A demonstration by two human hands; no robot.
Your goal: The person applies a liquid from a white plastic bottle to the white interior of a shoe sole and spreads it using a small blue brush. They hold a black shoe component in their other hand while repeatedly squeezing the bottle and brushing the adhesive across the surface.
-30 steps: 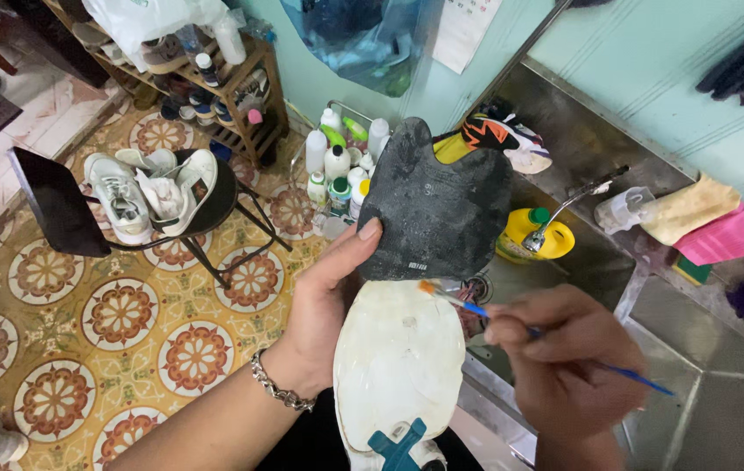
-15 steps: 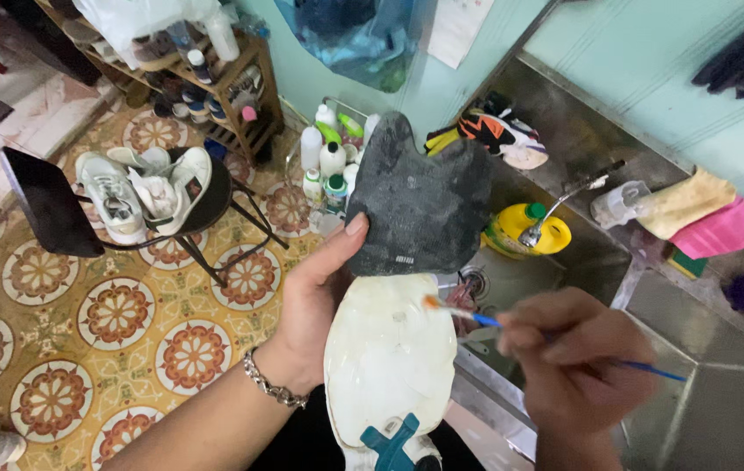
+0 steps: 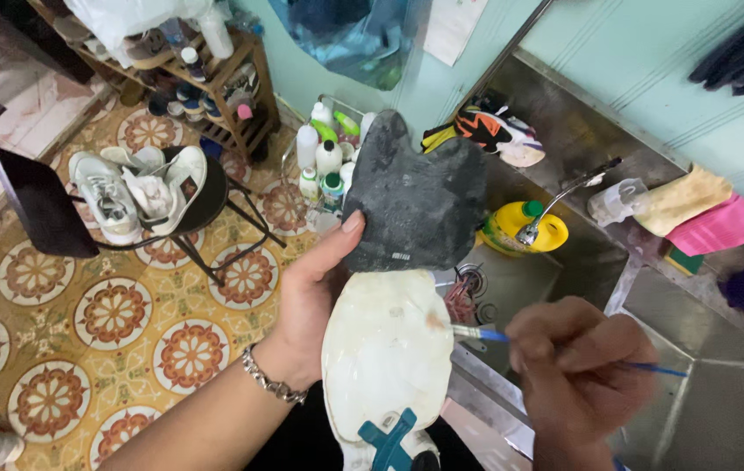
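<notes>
With our left hand (image 3: 306, 305) clamped around the upturned shoe (image 3: 394, 305) over the steel sink (image 3: 703, 349) and our right hand (image 3: 577, 371) pinching the blue brush (image 3: 485, 334) at its pale sole, a wobble could smear the glue.

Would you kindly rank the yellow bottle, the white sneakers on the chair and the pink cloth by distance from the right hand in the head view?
From the right hand:
1. Yellow bottle, just above it in the sink.
2. Pink cloth, upper right on the ledge.
3. White sneakers, far left on the chair.
</notes>
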